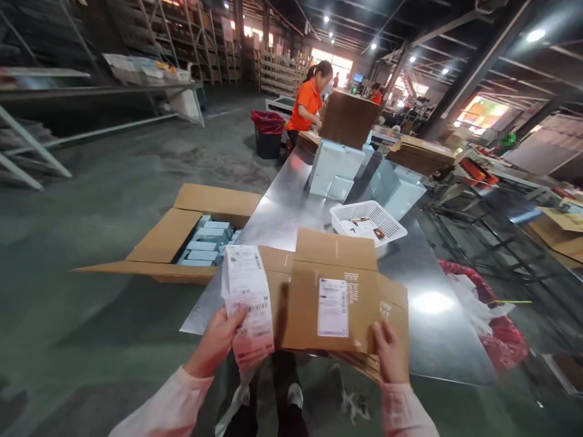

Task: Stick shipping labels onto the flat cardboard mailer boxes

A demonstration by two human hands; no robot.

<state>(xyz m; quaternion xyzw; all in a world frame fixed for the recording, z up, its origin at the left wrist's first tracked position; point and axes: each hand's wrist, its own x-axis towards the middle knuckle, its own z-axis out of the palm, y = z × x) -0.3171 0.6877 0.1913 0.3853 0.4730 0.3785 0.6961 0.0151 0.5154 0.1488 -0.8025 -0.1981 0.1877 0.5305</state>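
My left hand pinches a strip of printed shipping labels, which hangs down past the near edge of the metal table. A flat brown cardboard box lies at the table's near edge, with a white label on its face. At the box's right side, my right hand grips its edge with bent fingers. More flattened cardboard shows beneath and beside this box.
A white basket with papers stands behind the cardboard. Further back are light-blue boxes. An open carton of small blue boxes is at left, a red-lined bin at right. A person in orange stands beyond.
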